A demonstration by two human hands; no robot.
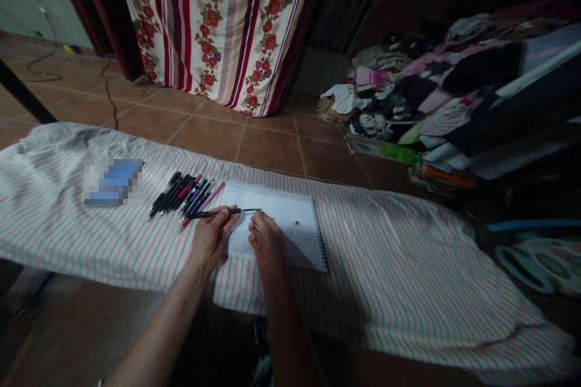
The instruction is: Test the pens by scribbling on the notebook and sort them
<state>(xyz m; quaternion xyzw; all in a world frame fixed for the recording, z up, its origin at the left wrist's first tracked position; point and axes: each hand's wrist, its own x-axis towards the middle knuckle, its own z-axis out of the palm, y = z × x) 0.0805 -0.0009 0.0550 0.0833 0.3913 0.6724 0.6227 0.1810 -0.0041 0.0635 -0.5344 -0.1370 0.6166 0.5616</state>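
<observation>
My left hand pinches the barrel of a black pen, held nearly level above the left edge of a spiral notebook. A thin dark ink refill sticks out of the pen's right end. My right hand has its fingers closed at the refill's far tip, over the page. On the paper to the right of that hand lies a small silvery piece, like a pen tip. Several pens, mostly black with some red, purple and pink, lie in a bunch left of the notebook.
A striped cloth covers the long surface in front of me. At its left lies a blurred-out blue item. Beyond are floor tiles, a floral curtain, and a heap of clothes at the right.
</observation>
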